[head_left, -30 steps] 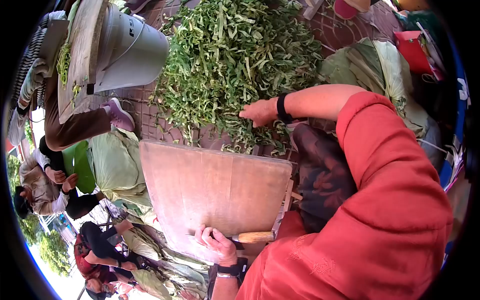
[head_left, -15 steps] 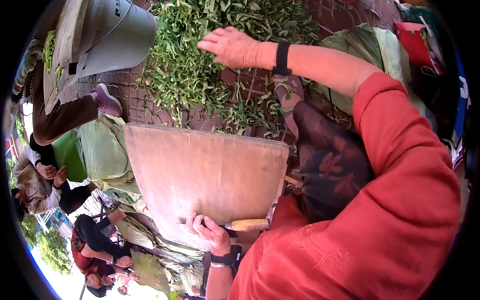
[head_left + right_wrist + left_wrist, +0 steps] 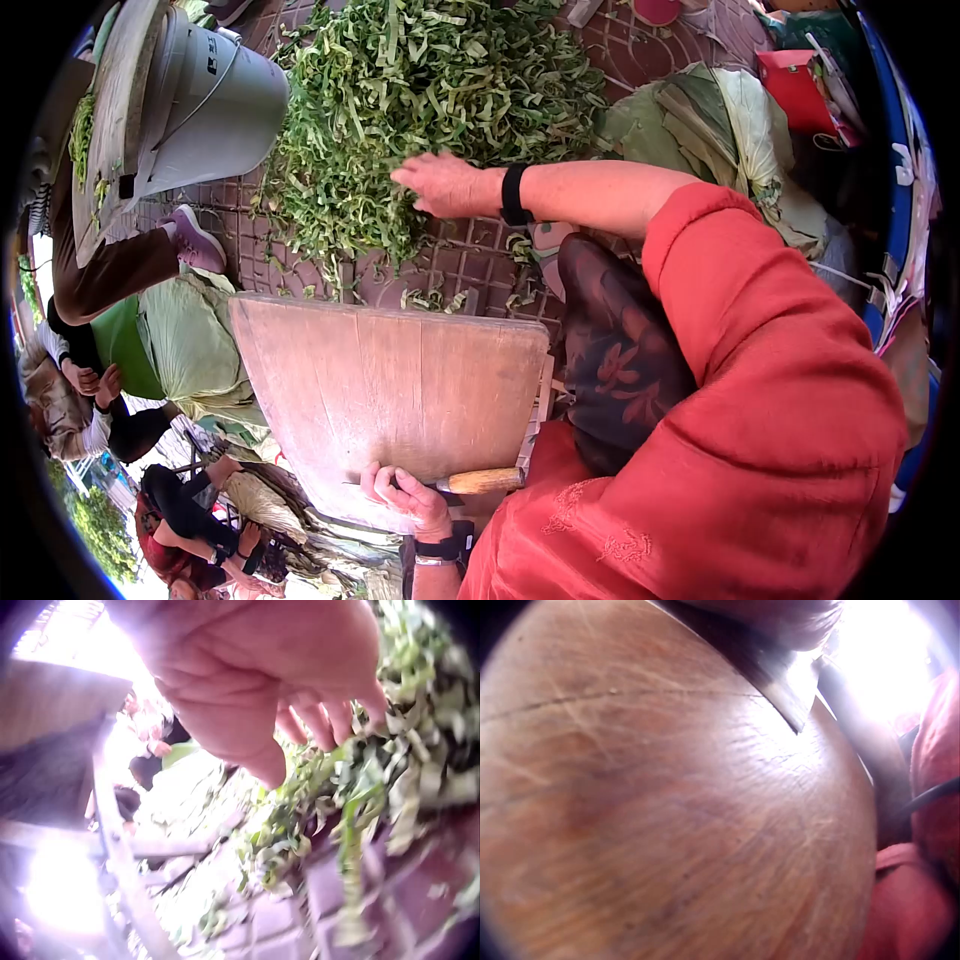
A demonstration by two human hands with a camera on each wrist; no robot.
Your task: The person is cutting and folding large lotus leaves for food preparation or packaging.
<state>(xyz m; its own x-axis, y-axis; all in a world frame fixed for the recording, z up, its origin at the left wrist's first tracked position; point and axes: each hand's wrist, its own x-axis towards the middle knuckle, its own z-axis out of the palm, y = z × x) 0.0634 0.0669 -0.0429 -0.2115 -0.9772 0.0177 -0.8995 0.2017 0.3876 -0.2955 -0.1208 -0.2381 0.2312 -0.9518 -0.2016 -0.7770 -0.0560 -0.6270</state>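
Observation:
Shredded green leaves lie in a big heap on the paved ground. My right hand is at the heap's near edge; in the right wrist view the fingers of this hand are loosely bent, with their tips against the strips. My left hand is at the near edge of the wooden board, fingers curled over the knife, whose wooden handle points right. In the left wrist view the metal blade lies over the board, partly hidden by the hand.
A grey bucket and another wooden board stand at upper left, beside a person's purple shoe. Large whole leaves lie left of my board, others right of the heap. Several people sit at left.
My right hand has moved left along the heap, lifting and coming back down to it. Strips near the board have shifted, baring more paving. My left hand stays at the knife.

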